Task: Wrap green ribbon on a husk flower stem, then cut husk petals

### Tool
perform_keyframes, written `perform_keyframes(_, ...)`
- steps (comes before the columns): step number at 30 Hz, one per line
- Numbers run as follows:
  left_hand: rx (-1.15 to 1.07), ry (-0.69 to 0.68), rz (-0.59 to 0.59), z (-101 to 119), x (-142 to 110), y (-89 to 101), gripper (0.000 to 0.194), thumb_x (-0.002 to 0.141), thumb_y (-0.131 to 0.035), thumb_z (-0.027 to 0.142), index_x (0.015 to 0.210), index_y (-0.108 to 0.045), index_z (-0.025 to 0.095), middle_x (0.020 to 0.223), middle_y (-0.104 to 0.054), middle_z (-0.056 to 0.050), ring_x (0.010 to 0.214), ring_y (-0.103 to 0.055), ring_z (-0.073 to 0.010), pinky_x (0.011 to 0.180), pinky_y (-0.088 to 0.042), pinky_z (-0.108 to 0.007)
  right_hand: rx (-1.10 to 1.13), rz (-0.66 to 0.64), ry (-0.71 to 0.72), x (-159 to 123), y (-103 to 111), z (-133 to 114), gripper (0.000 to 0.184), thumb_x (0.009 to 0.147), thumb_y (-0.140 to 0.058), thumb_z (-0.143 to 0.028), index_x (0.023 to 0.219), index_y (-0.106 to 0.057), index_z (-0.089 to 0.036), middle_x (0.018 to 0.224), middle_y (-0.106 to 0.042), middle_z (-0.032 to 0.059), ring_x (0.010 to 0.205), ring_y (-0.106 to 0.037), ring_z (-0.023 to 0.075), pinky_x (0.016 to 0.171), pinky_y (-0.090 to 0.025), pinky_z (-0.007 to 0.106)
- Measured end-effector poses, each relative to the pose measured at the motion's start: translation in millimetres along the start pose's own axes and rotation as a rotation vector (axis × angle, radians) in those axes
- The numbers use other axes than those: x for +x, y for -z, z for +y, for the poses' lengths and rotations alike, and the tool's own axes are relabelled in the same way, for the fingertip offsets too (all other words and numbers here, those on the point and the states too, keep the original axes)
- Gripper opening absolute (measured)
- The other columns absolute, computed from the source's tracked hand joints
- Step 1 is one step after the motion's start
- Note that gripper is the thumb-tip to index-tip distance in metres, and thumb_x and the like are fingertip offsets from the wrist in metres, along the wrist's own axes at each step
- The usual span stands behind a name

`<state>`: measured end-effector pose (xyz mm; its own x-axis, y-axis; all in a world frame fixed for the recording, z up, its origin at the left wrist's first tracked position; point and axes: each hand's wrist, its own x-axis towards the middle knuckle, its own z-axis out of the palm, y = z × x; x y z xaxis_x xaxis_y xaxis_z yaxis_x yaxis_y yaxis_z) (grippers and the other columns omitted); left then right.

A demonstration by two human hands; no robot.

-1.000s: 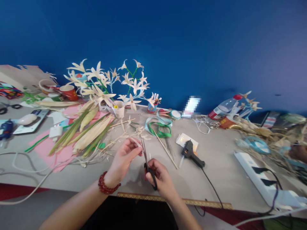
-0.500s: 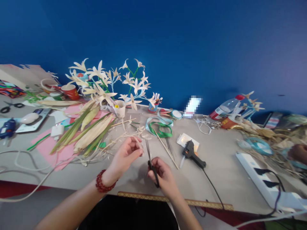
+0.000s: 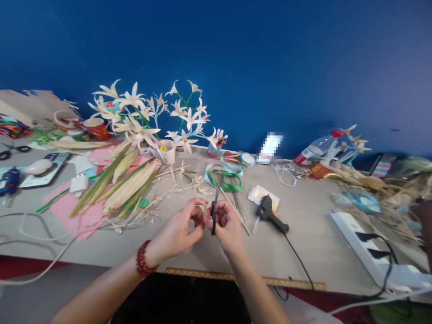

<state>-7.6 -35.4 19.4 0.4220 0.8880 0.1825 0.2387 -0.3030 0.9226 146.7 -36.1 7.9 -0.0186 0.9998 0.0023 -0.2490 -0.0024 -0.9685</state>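
Note:
Over the table's front part, my right hand (image 3: 229, 222) grips black-handled scissors (image 3: 213, 218), their blades pointing away from me. Beside it my left hand (image 3: 185, 225), with a red bead bracelet at the wrist, is curled, holding a small pale strip of husk (image 3: 204, 209) near its fingertips. The two hands nearly touch, and the strip is partly hidden by fingers. Just beyond them lie green ribbon (image 3: 229, 181), a thin stick (image 3: 241, 217) and some thin wires. To the left, corn husks (image 3: 133, 189) rest on pink paper (image 3: 84, 220).
White husk flowers (image 3: 140, 128) stand in cups at the back. A black glue gun (image 3: 270, 213) with its cord lies to the right, near a white power strip (image 3: 357, 247). A wooden ruler (image 3: 263, 281) runs along the front edge. Another person's hand (image 3: 423, 220) shows at far right.
My right hand has moved up with the scissors and turned them, bringing them against the left hand. My left hand has shifted slightly right and its fingers are now close to the scissors.

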Motion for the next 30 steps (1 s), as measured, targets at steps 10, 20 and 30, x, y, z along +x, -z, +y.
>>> perform_keyframes(10, -0.141, 0.132, 0.032, -1.6, 2.5, -0.3, 0.011, 0.087, -0.053, 0.022, 0.078, -0.056, 0.016, 0.074, -0.057, 0.0, 0.072, -0.053, -0.0134, 0.071, -0.042, -0.025, 0.171, 0.133, -0.041, 4.6, -1.9, 4.6, 0.033, 0.065, -0.078, -0.02, 0.079, -0.048, -0.021, 0.07, -0.059, -0.0056, 0.04, -0.039, 0.0033, 0.033, -0.029, 0.013)
perform_keyframes(20, -0.224, 0.074, -0.022, -0.9, 3.4, 4.7, 0.015, 0.087, -0.053, 0.022, 0.074, -0.056, 0.015, 0.072, -0.055, -0.001, 0.07, -0.05, -0.0136, 0.069, -0.04, -0.026, 0.341, 0.049, -0.189, 8.8, -5.0, 1.3, 0.025, 0.067, -0.075, -0.02, 0.076, -0.052, -0.018, 0.052, -0.044, -0.0112, 0.034, -0.026, 0.0004, 0.031, -0.023, 0.012)
perform_keyframes(30, -0.282, 0.124, 0.053, -3.8, 3.1, 2.3, 0.017, 0.09, -0.051, 0.027, 0.077, -0.055, 0.017, 0.073, -0.054, 0.0, 0.071, -0.05, -0.014, 0.069, -0.04, -0.026, 0.042, 0.058, -0.063, 0.6, 2.5, -0.1, 0.028, 0.073, -0.075, -0.032, 0.08, -0.051, -0.02, 0.07, -0.054, -0.0042, 0.045, -0.043, 0.0056, 0.04, -0.033, 0.018)
